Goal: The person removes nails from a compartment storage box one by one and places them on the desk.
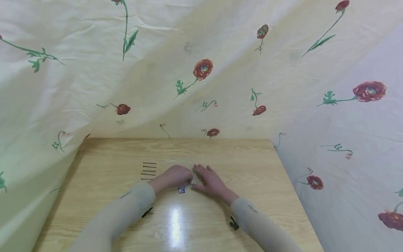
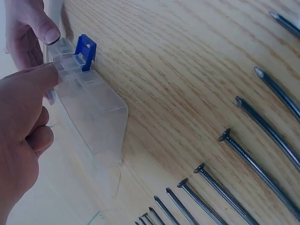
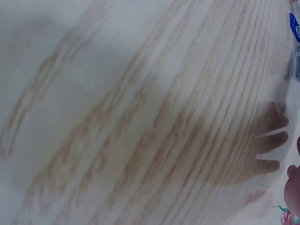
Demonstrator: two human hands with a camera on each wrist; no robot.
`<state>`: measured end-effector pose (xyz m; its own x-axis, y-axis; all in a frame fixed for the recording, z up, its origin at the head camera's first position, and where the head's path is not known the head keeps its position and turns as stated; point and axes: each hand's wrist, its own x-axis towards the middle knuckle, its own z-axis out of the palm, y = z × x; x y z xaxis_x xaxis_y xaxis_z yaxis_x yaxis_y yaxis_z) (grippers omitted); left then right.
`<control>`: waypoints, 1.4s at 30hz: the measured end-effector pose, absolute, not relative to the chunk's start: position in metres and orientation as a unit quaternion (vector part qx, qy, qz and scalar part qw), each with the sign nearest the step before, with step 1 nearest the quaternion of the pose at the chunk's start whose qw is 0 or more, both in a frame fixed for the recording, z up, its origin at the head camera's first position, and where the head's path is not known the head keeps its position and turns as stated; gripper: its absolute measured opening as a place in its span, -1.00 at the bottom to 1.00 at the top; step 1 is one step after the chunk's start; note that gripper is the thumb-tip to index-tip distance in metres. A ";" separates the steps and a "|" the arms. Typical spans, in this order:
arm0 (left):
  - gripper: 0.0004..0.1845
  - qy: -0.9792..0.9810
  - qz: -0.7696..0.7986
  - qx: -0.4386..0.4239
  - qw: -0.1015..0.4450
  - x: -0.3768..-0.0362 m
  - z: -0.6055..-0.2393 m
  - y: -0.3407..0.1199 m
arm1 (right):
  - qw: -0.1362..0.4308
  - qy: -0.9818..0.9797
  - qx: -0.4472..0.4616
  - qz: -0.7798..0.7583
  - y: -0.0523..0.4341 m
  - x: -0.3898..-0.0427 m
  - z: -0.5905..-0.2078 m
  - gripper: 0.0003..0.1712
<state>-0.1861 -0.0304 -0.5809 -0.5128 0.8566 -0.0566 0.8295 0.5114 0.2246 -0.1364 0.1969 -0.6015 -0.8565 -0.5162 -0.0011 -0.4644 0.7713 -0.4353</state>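
A small clear plastic box [image 2: 96, 115] with a blue latch [image 2: 86, 50] lies on the wooden table [image 1: 252, 164]. My left hand [image 1: 174, 176] has its fingers curled, and one fingertip [image 2: 47, 75] presses the box's edge right beside the latch. My right hand [image 1: 210, 181] lies over the box's other side with straight fingers, its thumb [image 2: 47, 32] against the corner by the latch. In the head view the latch [image 1: 181, 189] shows between both hands. The right wrist view is blurred and shows only table grain, finger shadows and a blue sliver [image 3: 294, 26].
A row of several long steel nails [image 1: 148, 171] lies on the table just left of my left hand, also seen in the left wrist view as nails [image 2: 243, 154]. Flowered cloth [image 1: 201, 70] hangs behind and on both sides of the table.
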 end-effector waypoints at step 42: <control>-0.96 0.899 0.217 0.367 0.096 -0.160 -0.532 -0.126 | 0.062 0.942 -0.259 -0.206 0.198 -0.135 -0.604 0.03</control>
